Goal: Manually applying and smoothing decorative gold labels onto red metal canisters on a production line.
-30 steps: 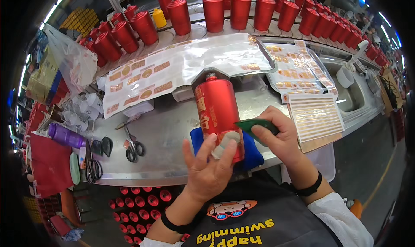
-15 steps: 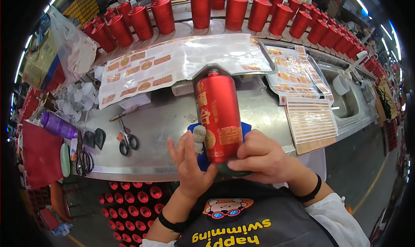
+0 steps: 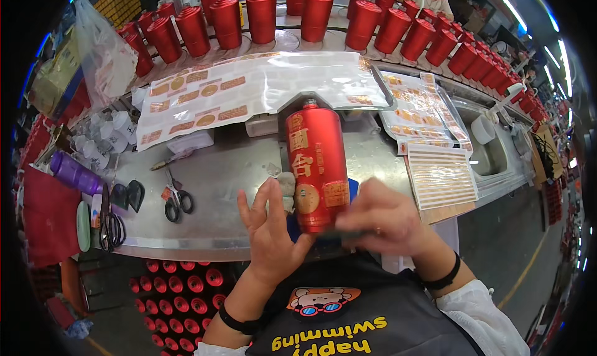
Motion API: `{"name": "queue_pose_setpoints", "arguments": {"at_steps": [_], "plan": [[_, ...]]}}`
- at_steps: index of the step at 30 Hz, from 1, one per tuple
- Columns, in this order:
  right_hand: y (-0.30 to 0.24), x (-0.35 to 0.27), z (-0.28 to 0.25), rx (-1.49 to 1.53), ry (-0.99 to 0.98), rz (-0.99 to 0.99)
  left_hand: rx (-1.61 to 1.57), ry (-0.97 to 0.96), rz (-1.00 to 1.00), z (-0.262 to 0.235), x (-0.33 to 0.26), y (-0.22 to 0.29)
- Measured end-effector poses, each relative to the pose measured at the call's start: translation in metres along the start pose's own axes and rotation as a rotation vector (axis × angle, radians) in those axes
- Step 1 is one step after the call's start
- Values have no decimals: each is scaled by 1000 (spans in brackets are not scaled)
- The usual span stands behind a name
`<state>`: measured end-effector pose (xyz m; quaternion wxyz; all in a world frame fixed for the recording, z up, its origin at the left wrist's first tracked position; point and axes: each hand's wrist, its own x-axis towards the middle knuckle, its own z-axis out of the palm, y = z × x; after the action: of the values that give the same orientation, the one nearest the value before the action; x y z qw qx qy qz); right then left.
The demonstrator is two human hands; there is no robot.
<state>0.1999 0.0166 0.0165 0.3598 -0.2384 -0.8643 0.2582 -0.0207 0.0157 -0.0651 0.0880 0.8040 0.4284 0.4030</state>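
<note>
A red bottle (image 3: 326, 154) with gold decoration lies in front of me, its neck pointing away and its base toward me. Under it is something blue (image 3: 353, 188), with a lumpy grey pad (image 3: 286, 191) against its left side. My left hand (image 3: 272, 225) has its fingers raised and spread, the thumb at the bottle's base. Beside the base on the right, my right hand (image 3: 385, 219) is blurred, fingers curled around a dark green flat piece (image 3: 349, 235). Most of that piece is hidden or smeared.
Sheets of gold-and-red labels (image 3: 208, 94) lie beyond the bottle, with a striped sticker sheet (image 3: 440, 177) at right. Scissors (image 3: 178, 200), dark heart-shaped pieces (image 3: 135, 195) and a purple bottle (image 3: 76, 172) are at left. Red bottles (image 3: 261, 17) line a conveyor; a sink (image 3: 491, 157) sits right.
My right hand has moved slightly up and right from the bottle's base and is now blurred. My left hand stays by the base. The bottles on the conveyor have shifted.
</note>
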Motion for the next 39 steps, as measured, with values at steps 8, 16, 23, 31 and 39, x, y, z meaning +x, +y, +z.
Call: {"name": "queue_pose_setpoints", "arguments": {"at_steps": [8, 16, 23, 31, 39], "plan": [[3, 13, -8, -18, 23, 254, -64, 14, -50, 10, 0, -5], [12, 36, -14, -101, 2, 396, -78, -20, -92, 9, 4, -4], [15, 36, -14, -248, 170, 440, 45, 31, 15, -1, 11, 4], [9, 39, -14, -390, 252, 442, 79, -121, -63, -1, 14, 3], [14, 41, -18, -486, 306, 392, -5, -12, -87, 10, 11, 1]]}}
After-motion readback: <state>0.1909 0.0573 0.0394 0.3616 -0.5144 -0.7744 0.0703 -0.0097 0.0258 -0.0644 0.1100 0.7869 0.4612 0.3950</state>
